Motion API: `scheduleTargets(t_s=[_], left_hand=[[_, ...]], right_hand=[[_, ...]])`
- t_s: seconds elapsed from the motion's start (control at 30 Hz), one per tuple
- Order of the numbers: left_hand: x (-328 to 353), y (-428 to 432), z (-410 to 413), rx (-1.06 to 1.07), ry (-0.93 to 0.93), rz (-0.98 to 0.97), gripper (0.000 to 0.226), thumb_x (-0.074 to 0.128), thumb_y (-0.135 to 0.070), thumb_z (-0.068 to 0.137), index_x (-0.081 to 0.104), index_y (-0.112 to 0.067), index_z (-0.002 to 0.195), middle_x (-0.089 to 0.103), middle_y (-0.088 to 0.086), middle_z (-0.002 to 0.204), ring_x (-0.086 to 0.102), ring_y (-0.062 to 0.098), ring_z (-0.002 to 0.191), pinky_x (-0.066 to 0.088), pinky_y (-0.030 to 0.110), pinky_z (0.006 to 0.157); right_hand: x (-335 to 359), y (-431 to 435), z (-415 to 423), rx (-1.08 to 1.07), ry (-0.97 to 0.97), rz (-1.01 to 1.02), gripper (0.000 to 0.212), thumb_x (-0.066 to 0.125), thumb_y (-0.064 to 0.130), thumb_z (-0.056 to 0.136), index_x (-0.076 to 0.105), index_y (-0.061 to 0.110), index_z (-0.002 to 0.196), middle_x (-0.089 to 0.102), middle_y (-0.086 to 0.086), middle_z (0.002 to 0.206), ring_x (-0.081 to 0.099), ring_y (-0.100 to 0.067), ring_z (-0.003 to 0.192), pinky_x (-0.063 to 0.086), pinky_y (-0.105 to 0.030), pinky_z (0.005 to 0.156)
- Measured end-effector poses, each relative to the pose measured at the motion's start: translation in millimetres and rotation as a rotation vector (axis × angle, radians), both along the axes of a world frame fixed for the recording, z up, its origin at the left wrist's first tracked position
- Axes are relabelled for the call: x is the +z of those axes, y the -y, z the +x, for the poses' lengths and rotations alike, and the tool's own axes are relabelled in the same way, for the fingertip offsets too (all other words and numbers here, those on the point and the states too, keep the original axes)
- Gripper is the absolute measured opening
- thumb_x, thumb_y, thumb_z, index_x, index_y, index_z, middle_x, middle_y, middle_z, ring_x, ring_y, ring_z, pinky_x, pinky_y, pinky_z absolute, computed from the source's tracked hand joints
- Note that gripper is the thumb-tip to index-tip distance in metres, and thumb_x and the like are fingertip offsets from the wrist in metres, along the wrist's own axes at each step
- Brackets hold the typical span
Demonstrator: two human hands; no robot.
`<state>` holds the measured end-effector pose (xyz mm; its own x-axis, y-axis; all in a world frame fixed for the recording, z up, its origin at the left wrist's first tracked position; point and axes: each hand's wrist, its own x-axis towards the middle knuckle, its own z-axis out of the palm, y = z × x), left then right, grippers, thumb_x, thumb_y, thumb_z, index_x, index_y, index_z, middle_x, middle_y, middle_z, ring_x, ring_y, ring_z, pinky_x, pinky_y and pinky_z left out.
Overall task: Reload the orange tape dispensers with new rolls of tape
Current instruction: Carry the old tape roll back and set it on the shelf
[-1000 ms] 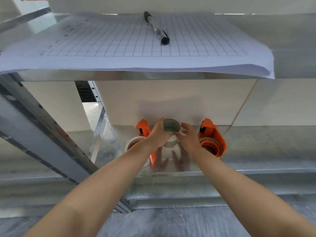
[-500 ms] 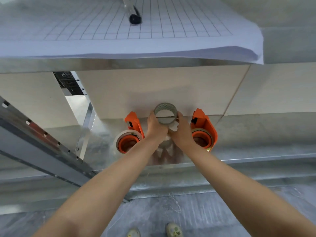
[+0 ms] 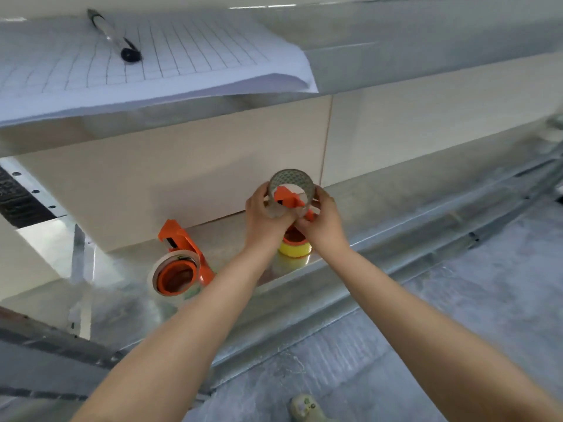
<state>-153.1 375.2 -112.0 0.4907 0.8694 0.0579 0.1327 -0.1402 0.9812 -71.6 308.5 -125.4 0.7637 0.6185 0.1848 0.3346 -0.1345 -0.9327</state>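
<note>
- The left hand [image 3: 265, 215] is curled around the left side of a clear roll of tape [image 3: 292, 187], fingers closed on its rim.
- The right hand [image 3: 323, 223] grips the roll's right and lower side, thumb and fingers pinched on it just beside the left hand; the two hands touch at the fingertips below the roll.
- The roll is held up in the air between both hands, its open core turned toward the camera, its surface showing a fine dotted pattern.
- Seen through the core, and partly hidden behind the hands, is the orange top of the right tape dispenser [image 3: 286, 198].
- Directly below the hands, that dispenser's base stands on the metal shelf [image 3: 380, 190], with a yellow roll [image 3: 295, 248] around its orange hub.
- Below and to the left of the left hand, well apart from it, a second orange tape dispenser [image 3: 179, 263] lies on the same shelf, carrying a white roll [image 3: 158, 271] around its hub.
- Far above and to the left of the hands, a sheet of gridded paper [image 3: 182, 56] overhangs the upper shelf, with a pen [image 3: 114, 38] lying on it.
- Near the bottom edge, below the right forearm, the tip of a shoe [image 3: 304, 406] shows on the grey floor [image 3: 457, 300].
</note>
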Motion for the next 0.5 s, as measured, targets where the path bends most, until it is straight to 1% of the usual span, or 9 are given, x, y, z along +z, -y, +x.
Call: scheduleTargets(t_s=[0.07,0.13,0.2,0.23,0.27,0.33,0.37,0.43,0.5], left_hand=[[-3,12,14,-0.076,-0.023,0.034,0.074,0.080,-0.021,0.066,0.047,-0.013,0.132,0.049,0.003,0.127,0.051,0.023,0.120,0.044,0.040,0.103],[-6,27,30,-0.158,0.005,0.053,0.069,0.079,-0.018,0.067,0.049,-0.014,0.130,0.053,-0.001,0.121,0.054,0.023,0.118,0.046,0.037,0.101],[-7,45,45,-0.243,0.038,0.065,0.061,0.078,-0.014,0.068,0.051,-0.021,0.122,0.058,-0.009,0.116,0.056,0.018,0.113,0.047,0.026,0.094],[-7,55,53,-0.285,0.055,0.084,0.059,0.079,-0.014,0.068,0.051,-0.026,0.119,0.057,-0.015,0.112,0.056,0.015,0.110,0.046,0.020,0.090],[-8,64,59,-0.323,0.065,0.094,0.061,0.079,-0.014,0.068,0.050,-0.026,0.121,0.056,-0.016,0.112,0.054,0.013,0.109,0.044,0.018,0.090],[-9,83,74,-0.378,0.054,0.087,0.071,0.081,-0.017,0.069,0.048,-0.018,0.131,0.051,-0.003,0.125,0.051,0.012,0.113,0.041,0.024,0.099],[-10,92,81,-0.394,0.044,0.083,0.075,0.081,-0.019,0.069,0.046,-0.016,0.134,0.049,0.002,0.130,0.050,0.012,0.115,0.040,0.027,0.101],[-10,110,99,-0.432,0.044,0.079,0.077,0.081,-0.022,0.069,0.044,-0.018,0.136,0.046,0.001,0.132,0.049,0.011,0.117,0.039,0.028,0.103],[-8,127,120,-0.466,0.053,0.076,0.076,0.081,-0.024,0.068,0.044,-0.020,0.135,0.045,-0.003,0.129,0.050,0.011,0.117,0.039,0.025,0.101]], right_hand=[[1,20,7,-0.075,0.005,-0.022,0.053,0.070,0.011,0.073,0.050,0.010,0.122,0.059,-0.011,0.119,0.056,-0.023,0.111,0.049,-0.043,0.095],[2,42,15,-0.151,0.007,-0.033,0.054,0.071,0.016,0.074,0.049,0.014,0.124,0.056,-0.005,0.119,0.054,-0.019,0.111,0.048,-0.038,0.096],[2,66,23,-0.237,0.004,-0.046,0.055,0.071,0.018,0.075,0.048,0.015,0.125,0.052,-0.002,0.118,0.054,-0.019,0.113,0.048,-0.037,0.097],[2,78,27,-0.276,-0.005,-0.044,0.054,0.070,0.017,0.075,0.048,0.015,0.125,0.051,-0.001,0.118,0.054,-0.019,0.113,0.047,-0.038,0.097],[1,91,30,-0.309,-0.012,-0.038,0.054,0.070,0.016,0.075,0.048,0.017,0.125,0.051,0.002,0.115,0.054,-0.019,0.113,0.047,-0.037,0.097],[1,115,38,-0.357,-0.002,-0.025,0.056,0.069,0.016,0.075,0.048,0.022,0.126,0.047,0.016,0.106,0.053,-0.016,0.112,0.046,-0.027,0.092],[2,126,43,-0.376,0.005,-0.020,0.057,0.069,0.017,0.074,0.047,0.025,0.126,0.045,0.019,0.105,0.052,-0.013,0.111,0.043,-0.020,0.089],[5,148,56,-0.408,0.009,-0.007,0.060,0.070,0.017,0.073,0.046,0.028,0.128,0.046,0.012,0.110,0.052,-0.008,0.109,0.041,-0.016,0.088],[9,167,73,-0.433,0.014,-0.001,0.062,0.071,0.019,0.073,0.045,0.029,0.129,0.046,0.007,0.117,0.053,-0.008,0.110,0.043,-0.020,0.093]])
